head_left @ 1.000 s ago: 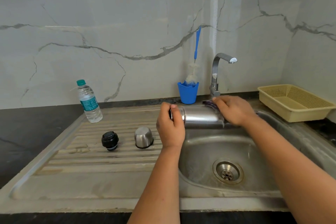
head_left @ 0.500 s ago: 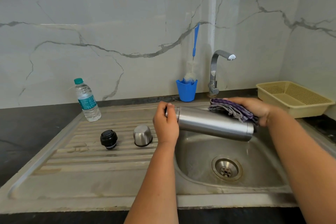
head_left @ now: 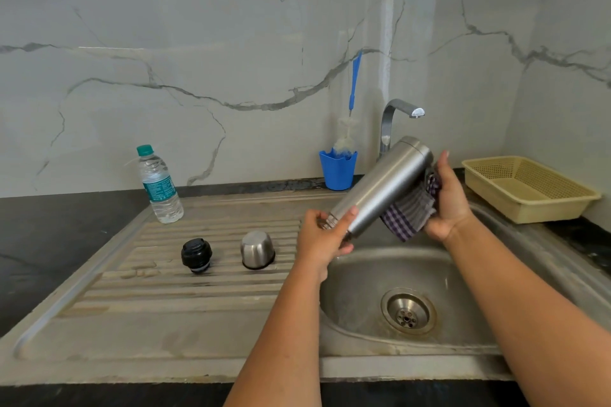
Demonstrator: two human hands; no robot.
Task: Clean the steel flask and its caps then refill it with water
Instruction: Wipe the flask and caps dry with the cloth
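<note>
The left hand (head_left: 322,238) holds the steel flask (head_left: 380,188) by its neck, tilted above the sink (head_left: 357,277). The right hand (head_left: 446,201) presses a checked cloth (head_left: 408,213) against it, fingers wrapped round.

One steel flask (head_left: 380,188); two caps: black (head_left: 196,255), steel (head_left: 257,249); one water bottle (head_left: 159,185); one cloth (head_left: 410,213); one basket (head_left: 529,190); one brush (head_left: 353,89)
</note>
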